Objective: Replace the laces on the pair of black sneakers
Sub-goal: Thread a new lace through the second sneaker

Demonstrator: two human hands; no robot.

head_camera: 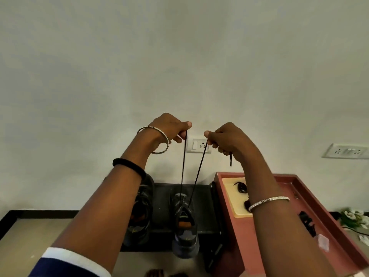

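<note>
I am drawing the black lace (182, 168) taut, left hand (169, 130) and right hand (227, 140) each pinching one end high above the sneaker (184, 222) on the black mat (163, 196). Uneven pulling risks unequal ends or a tipped shoe. My left forearm is hiding part of the second sneaker (139, 212); my right is crossing the red tray (237, 236) of coiled laces (240, 187).

Left hand (169, 129) and right hand (226, 139) aloft, both pinched.
</note>
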